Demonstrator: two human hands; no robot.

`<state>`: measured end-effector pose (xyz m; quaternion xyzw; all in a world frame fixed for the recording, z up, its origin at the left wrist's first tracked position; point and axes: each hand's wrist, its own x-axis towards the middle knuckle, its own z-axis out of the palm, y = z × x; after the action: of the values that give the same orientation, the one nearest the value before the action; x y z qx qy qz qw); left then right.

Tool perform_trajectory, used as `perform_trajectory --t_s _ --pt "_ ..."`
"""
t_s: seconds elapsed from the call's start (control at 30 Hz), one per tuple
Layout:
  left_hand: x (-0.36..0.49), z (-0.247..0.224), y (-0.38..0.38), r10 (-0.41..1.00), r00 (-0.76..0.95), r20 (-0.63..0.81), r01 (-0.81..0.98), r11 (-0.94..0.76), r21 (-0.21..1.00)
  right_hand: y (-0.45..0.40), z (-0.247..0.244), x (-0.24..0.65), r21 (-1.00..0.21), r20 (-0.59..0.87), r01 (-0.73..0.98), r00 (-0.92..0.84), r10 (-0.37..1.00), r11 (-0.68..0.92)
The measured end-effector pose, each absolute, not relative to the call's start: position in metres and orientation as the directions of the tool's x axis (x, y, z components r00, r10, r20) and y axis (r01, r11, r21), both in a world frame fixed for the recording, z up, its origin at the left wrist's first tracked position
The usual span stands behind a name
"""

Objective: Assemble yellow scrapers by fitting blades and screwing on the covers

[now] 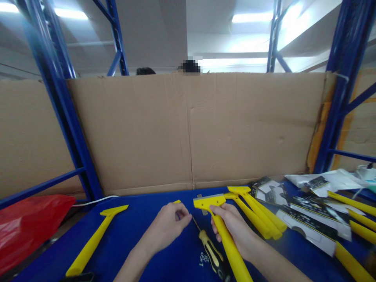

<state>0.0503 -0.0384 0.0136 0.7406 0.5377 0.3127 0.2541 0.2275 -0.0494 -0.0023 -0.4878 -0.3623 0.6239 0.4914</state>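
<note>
My right hand (232, 227) is wrapped round a yellow scraper (225, 235), whose wide head with a metal blade edge points away from me. To its left, my left hand (170, 223) is closed in a pinch above the blue table; what its fingertips hold, if anything, is too small to make out. A bit of yellow shows just behind that hand. Between the hands lies a screwdriver (211, 252) with a cream and black handle. Several small screws (203, 259) are beside its handle.
Another yellow scraper (94, 239) lies at the left, near a red plastic bag (32, 227). More yellow scrapers (261, 213) lie right of my right hand, beside black and white packages (308, 227). Cardboard (205, 129) walls the back of the blue table (123, 235), between blue posts.
</note>
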Motion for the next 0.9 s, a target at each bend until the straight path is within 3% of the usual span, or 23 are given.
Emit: perform_trajectory --t_s 0.13,0.33,0.9 --pt "0.052 -0.001 -0.045 0.847 0.5 -0.179 0.693 -0.268 0.669 -0.049 -0.003 0.23 -0.935 -0.249 -0.258 -0.02 0.968 -0.245" --pt "0.066 -0.015 -0.043 0.846 0.531 -0.037 0.668 -0.392 0.633 -0.048 -0.006 0.228 -0.941 -0.255 -0.225 -0.017 0.967 -0.253" --pt "0.062 -0.009 -0.042 0.809 0.552 -0.203 0.683 -0.298 0.667 -0.05 -0.006 0.225 -0.943 -0.273 -0.182 -0.053 0.96 -0.278"
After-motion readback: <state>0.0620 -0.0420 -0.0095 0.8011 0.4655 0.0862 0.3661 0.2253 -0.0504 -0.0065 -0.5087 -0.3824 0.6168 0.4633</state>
